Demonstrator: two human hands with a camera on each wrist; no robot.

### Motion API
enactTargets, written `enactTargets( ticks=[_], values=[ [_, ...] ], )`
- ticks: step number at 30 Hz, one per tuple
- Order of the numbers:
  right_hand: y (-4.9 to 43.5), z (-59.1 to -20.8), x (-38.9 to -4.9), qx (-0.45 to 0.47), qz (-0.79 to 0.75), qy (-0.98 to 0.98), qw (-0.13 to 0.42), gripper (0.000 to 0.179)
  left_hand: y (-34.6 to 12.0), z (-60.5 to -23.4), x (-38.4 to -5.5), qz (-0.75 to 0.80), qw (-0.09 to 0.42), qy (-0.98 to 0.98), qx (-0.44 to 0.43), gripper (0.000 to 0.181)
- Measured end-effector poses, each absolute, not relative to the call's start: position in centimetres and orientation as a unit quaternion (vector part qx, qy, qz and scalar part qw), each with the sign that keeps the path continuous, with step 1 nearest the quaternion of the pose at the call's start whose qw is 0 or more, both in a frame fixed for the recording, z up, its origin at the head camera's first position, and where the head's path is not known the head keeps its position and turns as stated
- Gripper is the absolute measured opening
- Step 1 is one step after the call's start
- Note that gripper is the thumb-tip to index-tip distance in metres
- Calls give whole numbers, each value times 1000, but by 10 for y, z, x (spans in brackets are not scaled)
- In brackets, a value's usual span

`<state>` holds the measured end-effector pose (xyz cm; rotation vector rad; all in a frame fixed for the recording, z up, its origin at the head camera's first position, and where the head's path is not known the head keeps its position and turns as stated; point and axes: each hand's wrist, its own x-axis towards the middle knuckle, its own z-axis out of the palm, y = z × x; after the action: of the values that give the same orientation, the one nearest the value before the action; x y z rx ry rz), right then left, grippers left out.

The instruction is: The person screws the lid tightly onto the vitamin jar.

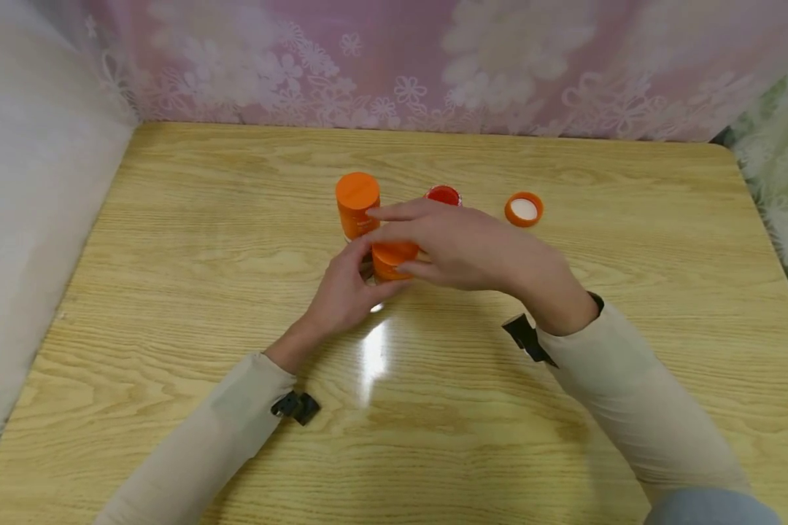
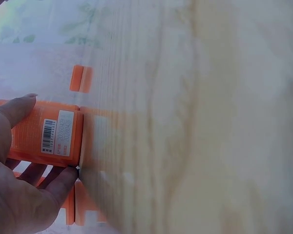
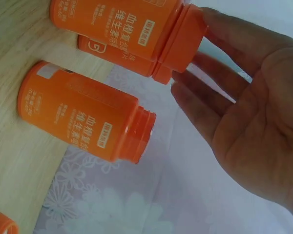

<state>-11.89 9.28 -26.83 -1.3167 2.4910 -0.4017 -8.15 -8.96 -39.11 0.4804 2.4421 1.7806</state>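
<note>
My left hand grips an orange pill bottle by its body, thumb on one side and fingers on the other. A barcode label shows on that bottle in the left wrist view, and its base is down at the wooden table. Above it, my right hand pinches the orange cap, thumb at the near side and fingers at the far side. The cap sits at the bottle's neck. A second capped orange bottle stands just behind. Partly hidden by the right hand is an uncapped orange bottle, upright with its mouth bare.
A loose orange cap with a white inside lies on the wooden table, right of the uncapped bottle. A pink flowered curtain hangs along the table's back edge. White cloth hangs at the left.
</note>
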Motion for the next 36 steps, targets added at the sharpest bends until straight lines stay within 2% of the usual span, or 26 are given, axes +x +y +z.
enactTargets(
  ticks=[3,5,10,15,19,26,29,36],
  values=[
    [92,-270,-120,-462,-156,858,163,44,-90,-391,-82,575,37,802,158,63],
    [90,-271,-120,-455,-163,862,154,40,-89,-385,-81,577,38,800,160,62],
    [81,-275,-115,-405,-144,898,91,32,-90,-384,-80,595,42,787,160,57],
    [76,-282,-110,-345,-113,930,55,45,-91,-391,-82,585,33,793,165,54],
    [80,-280,-111,-345,-114,929,67,50,-91,-393,-82,582,33,796,164,56],
    [91,-272,-118,-455,-138,871,125,45,-92,-392,-82,577,38,800,158,62],
    [91,-274,-120,-461,-158,862,140,44,-91,-392,-82,572,37,805,155,64],
    [80,-286,-114,-391,-142,907,64,40,-90,-394,-82,590,33,791,161,55]
  ],
)
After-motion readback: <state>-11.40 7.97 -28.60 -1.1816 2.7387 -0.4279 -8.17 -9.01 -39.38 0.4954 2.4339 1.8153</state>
